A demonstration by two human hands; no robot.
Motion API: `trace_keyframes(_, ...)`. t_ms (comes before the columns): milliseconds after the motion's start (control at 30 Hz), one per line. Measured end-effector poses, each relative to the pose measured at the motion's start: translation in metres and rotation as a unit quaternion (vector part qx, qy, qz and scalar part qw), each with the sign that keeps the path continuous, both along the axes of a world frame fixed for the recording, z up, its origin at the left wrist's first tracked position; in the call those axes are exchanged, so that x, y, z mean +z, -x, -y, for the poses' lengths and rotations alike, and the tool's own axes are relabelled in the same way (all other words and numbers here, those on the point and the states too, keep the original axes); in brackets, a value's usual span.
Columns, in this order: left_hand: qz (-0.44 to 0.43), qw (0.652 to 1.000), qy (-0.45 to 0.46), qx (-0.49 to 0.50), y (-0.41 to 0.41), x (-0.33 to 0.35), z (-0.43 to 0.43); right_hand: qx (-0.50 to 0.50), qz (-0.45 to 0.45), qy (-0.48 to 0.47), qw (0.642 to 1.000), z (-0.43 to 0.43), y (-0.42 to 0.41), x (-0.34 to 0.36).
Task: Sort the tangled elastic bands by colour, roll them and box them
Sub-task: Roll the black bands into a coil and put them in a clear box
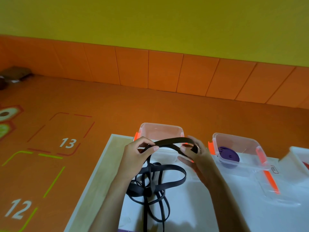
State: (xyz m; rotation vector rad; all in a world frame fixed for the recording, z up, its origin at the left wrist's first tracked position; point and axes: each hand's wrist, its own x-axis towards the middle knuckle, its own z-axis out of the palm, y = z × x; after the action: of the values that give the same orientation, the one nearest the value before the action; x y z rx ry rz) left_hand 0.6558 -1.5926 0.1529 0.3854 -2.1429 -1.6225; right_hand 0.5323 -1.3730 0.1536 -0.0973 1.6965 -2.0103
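A black elastic band point(172, 141) is stretched in an arc between my two hands above the white table point(209, 206). My left hand point(135, 156) pinches its left part between thumb and fingers. My right hand point(194, 153) grips the other end, which wraps over the fingers. The rest of the black band hangs down into a tangled heap point(155, 185) on the table below my hands. An empty clear box point(161, 131) with orange clips stands just behind my hands. A second clear box point(239, 149) to the right holds a rolled purple band point(228, 155).
A clear lid with an orange clip point(270, 183) lies in front of the second box. A white container point(299, 158) with something red in it sits at the right edge. The table's left edge point(93, 178) borders an orange floor with numbers 12 and 13.
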Motion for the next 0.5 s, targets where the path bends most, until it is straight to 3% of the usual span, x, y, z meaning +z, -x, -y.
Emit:
trace_keyframes(167, 0.021, 0.999, 0.033, -0.005, -0.004, -0.010, 0.008, -0.031, 0.001, -0.008, 0.999, -0.001, 0.000, 0.009)
trace_keyframes(367, 0.052, 0.997, 0.036, -0.032, -0.012, -0.022, 0.014, -0.061, 0.079, 0.095, 0.990, -0.004, -0.003, 0.016)
trace_keyframes(500, 0.082, 0.992, 0.071, -0.060, -0.012, -0.027, 0.010, -0.054, 0.051, 0.108, 0.991, -0.001, -0.007, 0.021)
